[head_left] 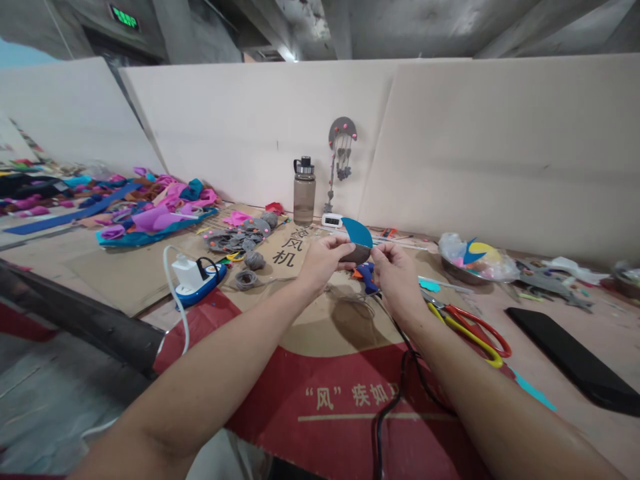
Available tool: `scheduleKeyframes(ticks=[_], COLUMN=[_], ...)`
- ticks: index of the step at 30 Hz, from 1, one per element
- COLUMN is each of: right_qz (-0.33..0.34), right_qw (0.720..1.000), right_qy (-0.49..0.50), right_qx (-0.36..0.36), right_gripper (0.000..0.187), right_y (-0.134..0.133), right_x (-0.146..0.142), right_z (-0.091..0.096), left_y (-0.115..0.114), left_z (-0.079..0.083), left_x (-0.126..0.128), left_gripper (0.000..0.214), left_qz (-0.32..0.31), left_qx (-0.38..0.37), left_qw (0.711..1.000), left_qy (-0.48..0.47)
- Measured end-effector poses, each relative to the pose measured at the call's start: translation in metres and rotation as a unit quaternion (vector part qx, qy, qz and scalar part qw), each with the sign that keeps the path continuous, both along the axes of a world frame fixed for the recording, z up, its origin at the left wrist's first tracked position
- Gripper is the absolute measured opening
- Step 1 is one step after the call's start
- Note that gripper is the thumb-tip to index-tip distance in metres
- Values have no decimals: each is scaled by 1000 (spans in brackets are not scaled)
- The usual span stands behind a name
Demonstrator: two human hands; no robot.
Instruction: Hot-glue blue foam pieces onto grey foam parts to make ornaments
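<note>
A blue felt piece (pixel 358 232) with a rounded edge is held up over the cardboard, with a dark grey piece (pixel 359 253) along its lower side. On the left end, my left hand (pixel 324 261) pinches it between thumb and fingers. My right hand (pixel 394 272) is closed at the right corner, fingertips together on its edge. Just below and behind the hands lies a blue tool with an orange part (pixel 369 277), possibly a glue gun, partly hidden. A black cord (pixel 404 373) runs from near it toward me. Thin strands of grey yarn lie under my hands.
Red-and-yellow-handled scissors (pixel 473 330) and a black phone (pixel 575 360) lie right. Left are a blue-white power strip (pixel 200 283), grey yarn balls (pixel 254 260) and felt scraps (pixel 160 213). Behind stand a bottle (pixel 304 193), a small clock (pixel 332 220) and a hanging moon ornament (pixel 343 137).
</note>
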State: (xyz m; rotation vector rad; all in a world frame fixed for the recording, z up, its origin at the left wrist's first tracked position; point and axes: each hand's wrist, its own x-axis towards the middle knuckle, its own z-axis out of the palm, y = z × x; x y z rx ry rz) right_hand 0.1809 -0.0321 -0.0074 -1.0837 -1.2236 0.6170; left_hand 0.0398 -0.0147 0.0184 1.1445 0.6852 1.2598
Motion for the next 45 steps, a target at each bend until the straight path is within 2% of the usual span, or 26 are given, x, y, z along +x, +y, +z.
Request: scheduleKeyframes(ticks=[3,9,16,22,33,40,45], right_qz=[5,74,132,163,160,165,192], right_qw=[998,983,972,966,957,958,953], right_qy=[55,139,168,167,213,210,210], right_qx=[-28,-95,-101,-113,-116,-106,-103], right_gripper=[29,34,38,38,50,44,39], right_y=[-4,-13,-20,-21,-18,-20,-21], right_x=[-2,-6,-9,-10,-10,-9,-9], right_z=[7,23,31,31,27,27,29], left_y=[0,6,9,12,12,11,12], left_z=[0,-1,1,0,0,-2,-4], left_x=[-1,-4,-8,-9,-7,-6,-6], left_gripper=[16,18,12,8,8,17,22], left_qz=[-16,-40,-58,-60,-61,-59,-70], left_qx=[1,-16,-27,-35,-30,-40,-42], left_qw=[1000,999,998,998,997,996,995], left_qy=[-5,-10,-19,-10,-44,-45,-49])
